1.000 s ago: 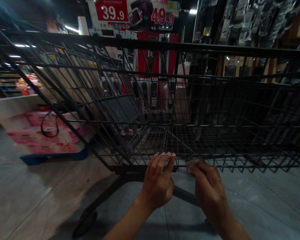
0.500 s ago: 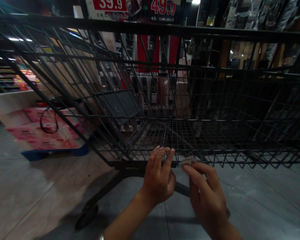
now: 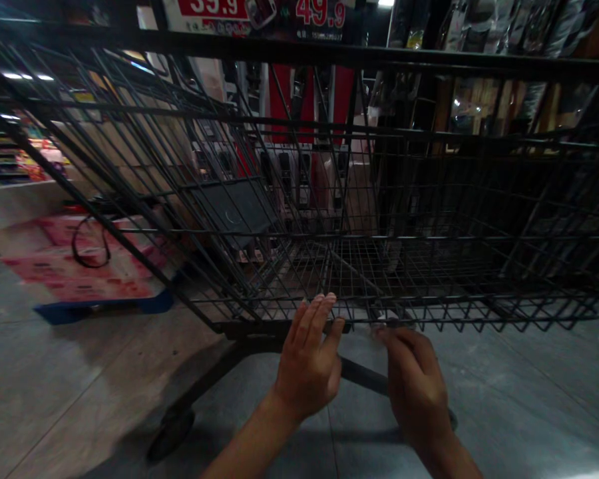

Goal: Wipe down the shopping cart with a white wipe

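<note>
A dark metal shopping cart (image 3: 329, 236) stands side-on before me, its wire basket filling most of the view. My left hand (image 3: 309, 366) is at the lower edge of the basket, fingers stretched out and holding nothing. Its fingertips are against or just in front of the bottom wires; I cannot tell which. Just to the right, my right hand (image 3: 419, 386) is closed in a pinch on a small greyish wad (image 3: 381, 327) at the same bottom edge. The wad is blurred and mostly hidden by the fingers.
One cart wheel (image 3: 170, 432) rests on the tiled floor (image 3: 64, 399) at lower left. Pink packages (image 3: 80, 266) are stacked on a blue pallet (image 3: 144, 303) beyond the cart. Behind the basket hang packaged goods (image 3: 299, 166) under red price signs (image 3: 319, 13).
My left hand has shifted slightly left, and its fingers lie closer together. My right hand has moved a little right and down, and less of the greyish wad shows.
</note>
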A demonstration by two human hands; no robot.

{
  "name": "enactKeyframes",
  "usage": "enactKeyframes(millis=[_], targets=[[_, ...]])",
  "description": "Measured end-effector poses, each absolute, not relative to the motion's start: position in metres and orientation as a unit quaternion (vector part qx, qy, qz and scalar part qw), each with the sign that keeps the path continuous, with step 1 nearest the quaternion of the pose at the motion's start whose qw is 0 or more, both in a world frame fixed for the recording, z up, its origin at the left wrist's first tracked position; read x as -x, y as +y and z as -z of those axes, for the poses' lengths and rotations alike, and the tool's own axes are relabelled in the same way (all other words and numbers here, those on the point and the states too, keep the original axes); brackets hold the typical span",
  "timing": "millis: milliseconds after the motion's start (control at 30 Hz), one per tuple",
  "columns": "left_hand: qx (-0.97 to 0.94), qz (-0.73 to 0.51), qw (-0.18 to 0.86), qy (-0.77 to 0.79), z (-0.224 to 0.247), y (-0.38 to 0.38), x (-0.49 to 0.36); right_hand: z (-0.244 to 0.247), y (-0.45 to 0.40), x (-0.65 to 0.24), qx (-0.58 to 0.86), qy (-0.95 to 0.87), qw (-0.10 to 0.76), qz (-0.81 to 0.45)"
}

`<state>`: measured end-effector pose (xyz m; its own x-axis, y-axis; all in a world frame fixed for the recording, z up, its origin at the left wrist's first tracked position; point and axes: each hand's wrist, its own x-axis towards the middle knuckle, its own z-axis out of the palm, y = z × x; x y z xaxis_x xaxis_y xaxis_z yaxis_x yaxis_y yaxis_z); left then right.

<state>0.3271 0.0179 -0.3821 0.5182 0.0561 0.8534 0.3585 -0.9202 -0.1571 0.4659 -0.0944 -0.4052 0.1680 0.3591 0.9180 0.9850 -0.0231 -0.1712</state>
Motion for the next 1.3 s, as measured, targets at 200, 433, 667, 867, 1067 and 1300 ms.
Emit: enactKeyframes(millis=[200,433,667,867,1067,1300], targets=[[0.852,0.477,0.160,-0.146,0.402,0.016,-0.325,0.373,-0.104,-0.476,0.616,-0.456,0.460,0.448],[0.849,0.498,0.120,-0.129,0.404,0.012,-0.329,0.384,-0.088,-0.462,0.614,-0.494,0.480,0.385],[0.855,0.496,0.085,-0.127,0.397,0.015,-0.328,0.385,-0.074,-0.444,0.570,-0.602,0.468,0.306],[0.867,0.476,0.087,-0.123,0.395,0.017,-0.325,0.385,-0.087,-0.467,0.590,-0.559,0.445,0.375],[0.865,0.476,0.079,-0.139,0.397,0.015,-0.327,0.380,-0.115,-0.496,0.623,-0.469,0.421,0.465],[0.854,0.488,0.079,-0.164,0.394,0.008,-0.332,0.377,-0.126,-0.512,0.662,-0.334,0.448,0.500]])
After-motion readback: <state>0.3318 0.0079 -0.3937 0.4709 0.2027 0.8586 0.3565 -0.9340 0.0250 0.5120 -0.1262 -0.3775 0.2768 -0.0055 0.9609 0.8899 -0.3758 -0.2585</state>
